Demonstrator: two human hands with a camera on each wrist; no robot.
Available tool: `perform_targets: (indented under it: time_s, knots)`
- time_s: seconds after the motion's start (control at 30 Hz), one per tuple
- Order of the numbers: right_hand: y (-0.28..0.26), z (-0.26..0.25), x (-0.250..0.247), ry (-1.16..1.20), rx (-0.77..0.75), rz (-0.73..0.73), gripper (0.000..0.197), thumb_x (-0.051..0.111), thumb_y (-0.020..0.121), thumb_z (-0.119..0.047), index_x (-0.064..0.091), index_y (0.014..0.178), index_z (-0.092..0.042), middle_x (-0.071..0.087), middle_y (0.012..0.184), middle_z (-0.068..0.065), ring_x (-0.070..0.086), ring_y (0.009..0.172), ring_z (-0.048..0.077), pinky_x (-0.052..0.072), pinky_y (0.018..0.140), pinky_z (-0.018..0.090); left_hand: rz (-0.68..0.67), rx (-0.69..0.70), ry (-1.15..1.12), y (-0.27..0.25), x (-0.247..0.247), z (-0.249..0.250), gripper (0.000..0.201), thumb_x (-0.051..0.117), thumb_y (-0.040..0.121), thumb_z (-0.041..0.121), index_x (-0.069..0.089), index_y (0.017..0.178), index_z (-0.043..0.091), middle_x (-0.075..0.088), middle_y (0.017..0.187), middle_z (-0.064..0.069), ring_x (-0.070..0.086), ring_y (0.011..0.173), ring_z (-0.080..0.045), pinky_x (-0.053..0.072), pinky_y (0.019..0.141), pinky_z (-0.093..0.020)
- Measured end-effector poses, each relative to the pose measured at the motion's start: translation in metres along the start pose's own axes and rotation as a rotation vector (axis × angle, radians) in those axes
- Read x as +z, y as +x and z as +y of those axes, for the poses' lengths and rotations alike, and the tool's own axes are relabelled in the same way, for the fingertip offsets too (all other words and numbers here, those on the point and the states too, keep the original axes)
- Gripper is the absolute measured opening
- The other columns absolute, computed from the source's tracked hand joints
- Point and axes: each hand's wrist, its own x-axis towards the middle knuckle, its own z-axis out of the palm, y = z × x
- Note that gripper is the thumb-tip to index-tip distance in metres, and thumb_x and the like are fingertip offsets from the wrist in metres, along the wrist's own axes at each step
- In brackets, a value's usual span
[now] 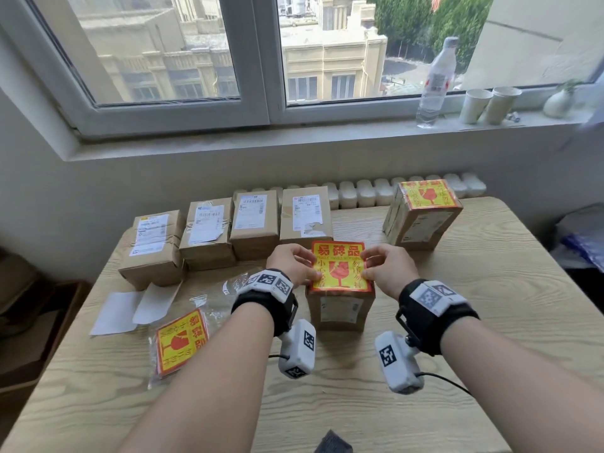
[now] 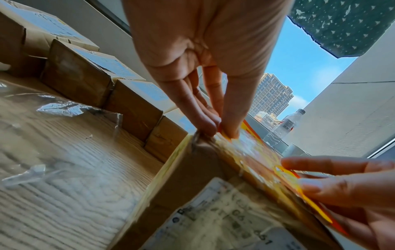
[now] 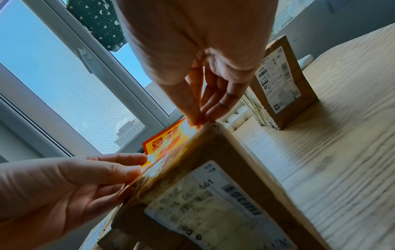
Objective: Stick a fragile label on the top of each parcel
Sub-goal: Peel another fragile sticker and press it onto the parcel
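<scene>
At the middle of a wooden surface [image 1: 490, 322], a person's left hand [image 1: 292, 263] and right hand [image 1: 389, 269] pinch opposite edges of a red-and-yellow fragile label [image 1: 340, 268], their fingers [image 2: 213, 125] grasping it atop an upright brown parcel [image 1: 340, 310]. 4 unlabelled parcels [image 1: 228, 227] line the far left; 1 labelled parcel [image 1: 423, 214] stands far right. Spare labels [image 1: 181, 343] lie in a plastic bag near left.

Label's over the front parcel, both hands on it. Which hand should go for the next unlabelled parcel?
Left hand, probably: the four unlabelled parcels stand on its side. The right hand sits nearer the already labelled parcel.
</scene>
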Motion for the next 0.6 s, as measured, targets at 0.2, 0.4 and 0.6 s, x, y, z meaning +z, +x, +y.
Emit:
perform_targets:
  time_s: [0.2, 0.4, 0.6]
  knots:
    - [0.0002, -0.0004, 0.0007, -0.018, -0.004, -0.011, 0.029, 0.073, 0.077, 0.000, 0.068, 0.098, -0.019, 0.063, 0.084, -0.007, 0.063, 0.087, 0.012, 0.046, 0.059, 0.018, -0.046, -0.004, 0.005, 0.0026, -0.0019, -0.0001, 0.031, 0.078, 0.070, -0.006, 0.068, 0.097, 0.007, 0.067, 0.091, -0.005, 0.067, 0.084, -0.016, 0.059, 0.064, -0.024]
    - [0.0002, -0.0009, 0.0021, -0.060, -0.012, -0.004, 0.028, 0.074, 0.075, -0.001, 0.067, 0.093, -0.020, 0.063, 0.082, -0.006, 0.061, 0.082, 0.011, 0.043, 0.055, 0.017, -0.031, 0.024, 0.094, 0.0075, 0.0005, -0.0019, 0.029, 0.081, 0.068, -0.002, 0.068, 0.090, 0.012, 0.067, 0.088, -0.002, 0.067, 0.084, -0.016, 0.060, 0.069, -0.028]
    - [0.0006, -0.0013, 0.0040, -0.099, -0.019, -0.004, 0.027, 0.072, 0.075, -0.002, 0.066, 0.092, -0.021, 0.064, 0.087, -0.004, 0.062, 0.086, 0.013, 0.048, 0.064, 0.022, -0.001, 0.058, 0.199, 0.0089, 0.0012, -0.0028, 0.030, 0.085, 0.065, 0.007, 0.069, 0.086, 0.019, 0.066, 0.087, 0.003, 0.066, 0.086, -0.014, 0.059, 0.079, -0.033]
